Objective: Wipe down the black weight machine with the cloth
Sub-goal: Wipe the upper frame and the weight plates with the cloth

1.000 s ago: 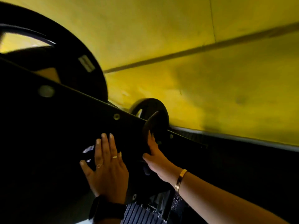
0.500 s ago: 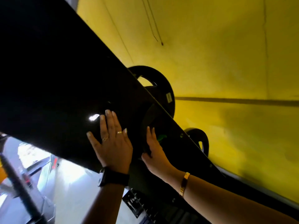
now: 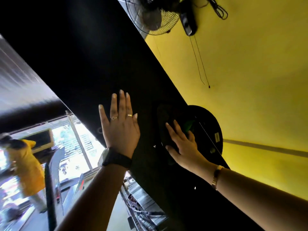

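Observation:
The black weight machine's broad beam (image 3: 86,64) runs diagonally from the upper left to the lower right. My left hand (image 3: 120,129) lies flat against it with straight, spread fingers, holding nothing. To its right, my right hand (image 3: 185,147) presses a dark cloth (image 3: 164,117) against the beam with its fingers stretched over it. The cloth is hard to tell from the black surface, and a small green patch shows beside the fingers. A black weight plate (image 3: 211,124) sticks out behind the beam just past my right hand.
A yellow wall (image 3: 250,80) fills the right side, with a wall fan (image 3: 153,15) and hanging cords at the top. At the lower left, a person in yellow (image 3: 28,164) stands near bright windows among other gym equipment.
My view has tilted further up, so the fan has come into sight. Both hands have slid up along the beam, the right one keeping the cloth pressed on it.

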The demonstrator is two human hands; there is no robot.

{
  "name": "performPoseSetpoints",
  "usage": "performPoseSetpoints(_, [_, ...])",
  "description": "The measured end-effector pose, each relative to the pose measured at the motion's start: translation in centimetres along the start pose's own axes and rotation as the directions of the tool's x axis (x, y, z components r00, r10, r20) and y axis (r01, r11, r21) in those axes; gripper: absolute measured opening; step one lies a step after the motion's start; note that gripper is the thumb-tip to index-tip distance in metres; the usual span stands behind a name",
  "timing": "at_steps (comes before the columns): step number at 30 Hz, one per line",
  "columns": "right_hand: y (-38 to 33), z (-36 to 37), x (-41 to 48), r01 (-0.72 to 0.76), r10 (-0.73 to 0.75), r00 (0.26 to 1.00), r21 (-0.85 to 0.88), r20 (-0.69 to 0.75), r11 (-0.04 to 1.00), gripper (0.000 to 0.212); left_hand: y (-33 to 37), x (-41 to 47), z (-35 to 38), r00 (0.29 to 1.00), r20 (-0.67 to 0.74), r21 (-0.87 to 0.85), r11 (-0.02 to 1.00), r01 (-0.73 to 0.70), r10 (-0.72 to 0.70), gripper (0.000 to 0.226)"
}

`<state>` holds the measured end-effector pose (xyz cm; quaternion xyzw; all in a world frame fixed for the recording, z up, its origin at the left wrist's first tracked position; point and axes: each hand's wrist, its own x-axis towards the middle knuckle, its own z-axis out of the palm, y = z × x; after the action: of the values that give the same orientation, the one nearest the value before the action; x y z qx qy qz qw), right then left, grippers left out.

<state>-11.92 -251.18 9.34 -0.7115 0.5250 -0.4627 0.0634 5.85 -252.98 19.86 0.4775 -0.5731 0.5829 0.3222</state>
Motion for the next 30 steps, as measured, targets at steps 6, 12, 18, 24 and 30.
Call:
performPoseSetpoints(6, [-1.9, -1.3, 2.8, 0.073, -0.096, 0.994, -0.314, -0.058, 0.947, 0.067, -5.1, 4.3, -0.7, 0.995, -0.099, 0.086, 0.996, 0.033, -0.024, 0.061])
performPoseSetpoints(12, [-5.1, -2.7, 7.7, 0.186, -0.303, 0.937, -0.484, -0.176, 0.855, 0.064, -10.5, 9.4, -1.1, 0.963, -0.268, 0.080, 0.996, 0.042, -0.019, 0.059])
performPoseSetpoints(18, [-10.1, -5.6, 13.8, 0.278, -0.515, 0.818, -0.608, -0.257, 0.744, 0.067, -15.1, 13.3, 0.4, 0.942, -0.336, 0.062, 0.998, 0.027, -0.005, 0.062])
performPoseSetpoints(24, [-15.2, -7.1, 17.7, 0.385, -0.691, 0.684, -0.691, -0.232, 0.612, 0.064, -15.1, 13.5, 1.8, 0.927, -0.370, -0.043, 0.998, 0.055, -0.067, 0.062])
performPoseSetpoints(30, [-19.5, -10.1, 21.7, 0.425, -0.770, 0.602, -0.732, -0.209, 0.532, 0.067, -15.3, 13.3, 1.9, 0.909, -0.413, -0.080, 0.996, 0.029, -0.060, 0.062])
